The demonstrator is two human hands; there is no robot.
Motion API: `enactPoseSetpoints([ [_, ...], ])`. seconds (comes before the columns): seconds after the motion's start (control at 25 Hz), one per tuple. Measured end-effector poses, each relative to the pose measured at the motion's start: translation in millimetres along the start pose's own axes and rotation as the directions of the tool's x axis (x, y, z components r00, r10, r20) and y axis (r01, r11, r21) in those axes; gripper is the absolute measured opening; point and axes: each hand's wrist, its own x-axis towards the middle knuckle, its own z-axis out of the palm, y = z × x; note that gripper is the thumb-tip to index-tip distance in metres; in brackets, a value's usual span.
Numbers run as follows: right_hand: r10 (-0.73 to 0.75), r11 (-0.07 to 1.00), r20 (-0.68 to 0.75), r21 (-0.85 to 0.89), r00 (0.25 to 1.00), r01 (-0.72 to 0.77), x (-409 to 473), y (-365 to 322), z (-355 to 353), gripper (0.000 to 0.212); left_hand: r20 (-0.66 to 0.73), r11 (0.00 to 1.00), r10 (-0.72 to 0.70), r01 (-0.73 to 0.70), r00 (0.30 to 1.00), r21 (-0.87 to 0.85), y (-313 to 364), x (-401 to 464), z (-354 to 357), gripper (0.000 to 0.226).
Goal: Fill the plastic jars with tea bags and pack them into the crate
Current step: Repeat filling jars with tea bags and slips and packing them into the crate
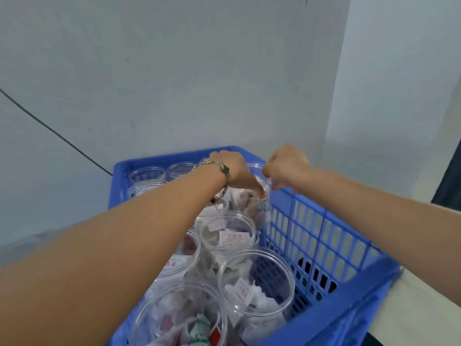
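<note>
Nearest the camera, 4 clear plastic jars (pixel 257 288) holding tea bags (pixel 239 290) stood lidless in the blue crate (pixel 321 236). Further in, the left hand (pixel 230 168) and right hand (pixel 287 166), fingers curled, pinched the rim of another filled jar (pixel 249 203). At the far wall, empty jars (pixel 147 174) waited; packing looked roughly half done.

**Bare arms, one bracelet**

Two bare forearms, no sleeves anywhere in view. No gloves, no rings to make out either, though kinda blurry. Just behind the left hand (pixel 233 162), a thin metal chain bracelet (pixel 222 168) round the wrist, silvery-gold, with a small clasp or charm. Right hand (pixel 287 166) and wrist completely plain.
</note>
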Motion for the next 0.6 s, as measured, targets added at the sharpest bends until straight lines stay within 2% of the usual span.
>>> enactPoseSetpoints([
  [0.2,0.035,0.999,0.036,0.014,0.999,-0.035,7.3,12.4,18.2,0.015,0.061,0.998,-0.023,0.019,0.998,0.064,-1.9,10.0,14.4,0.066],
  [0.4,0.027,0.999,0.079,0.023,0.996,-0.029,1.7,19.7,27.3,0.020,0.074,0.986,-0.028,0.015,0.997,0.168,-2.7,5.6,23.5,0.066],
  [0.6,-0.001,1.000,0.097,-0.010,0.995,0.002,-3.1,21.2,30.1,0.024,0.042,0.985,-0.008,0.000,0.999,0.173,-6.2,1.6,30.0,0.074],
])
